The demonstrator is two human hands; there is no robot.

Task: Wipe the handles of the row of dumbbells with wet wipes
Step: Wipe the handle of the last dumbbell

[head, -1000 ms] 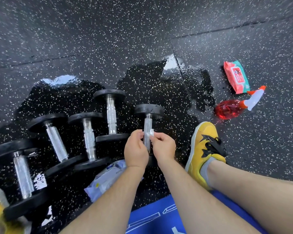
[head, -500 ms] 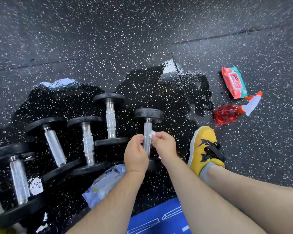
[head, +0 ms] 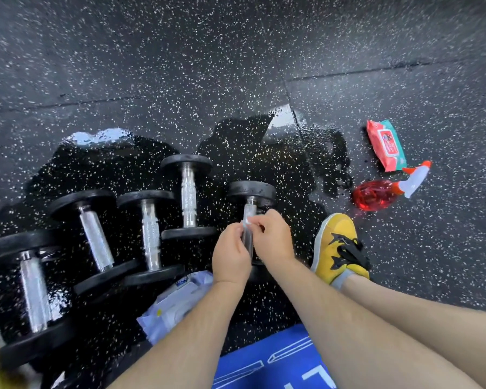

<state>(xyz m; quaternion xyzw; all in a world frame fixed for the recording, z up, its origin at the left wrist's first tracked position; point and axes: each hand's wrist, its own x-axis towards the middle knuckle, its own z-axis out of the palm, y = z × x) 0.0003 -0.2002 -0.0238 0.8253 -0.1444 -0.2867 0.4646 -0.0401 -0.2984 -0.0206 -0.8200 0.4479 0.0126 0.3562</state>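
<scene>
Dumbbells (head: 150,234): five, black-ended, steel-handled, in a row on wet speckled floor (head: 236,80); rightmost dumbbell (head: 251,192) lies between both hands; left hand (head: 230,256) and right hand (head: 272,240), fingers curled, pinch a small white wet wipe (head: 247,221) at its handle; wipes pack (head: 177,301) just beside left forearm.

Knurled, shiny metal dumbbell handles (head: 188,197) and matt black heads (head: 185,162) lie on a speckled, grainy floor (head: 180,66), glossy across its wet patch (head: 264,153), near a translucent red plastic spray bottle (head: 376,195) and a glossy plastic wipes packet (head: 386,148).
</scene>
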